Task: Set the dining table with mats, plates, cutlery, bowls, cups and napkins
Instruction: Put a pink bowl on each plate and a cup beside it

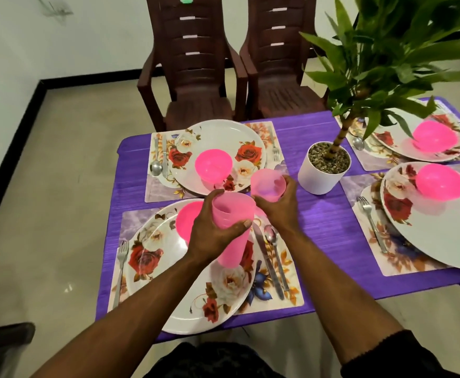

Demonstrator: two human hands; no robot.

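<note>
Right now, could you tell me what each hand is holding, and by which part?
The left hand grips a stack of pink cups around its upper wall. The right hand holds a single pink cup by its side.

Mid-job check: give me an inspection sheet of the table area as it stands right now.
Surface: purple table, four floral mats.
Job's things: four floral plates, each with a pink bowl; cutlery beside each; no napkins seen.
Clutter: potted plant mid-table.
Grippers: left hand grips a stack of pink cups; right hand holds a single pink cup near the far-left plate.
Cables: nothing seen.
Surroundings: two brown chairs at the far side, tiled floor, white wall.
</note>
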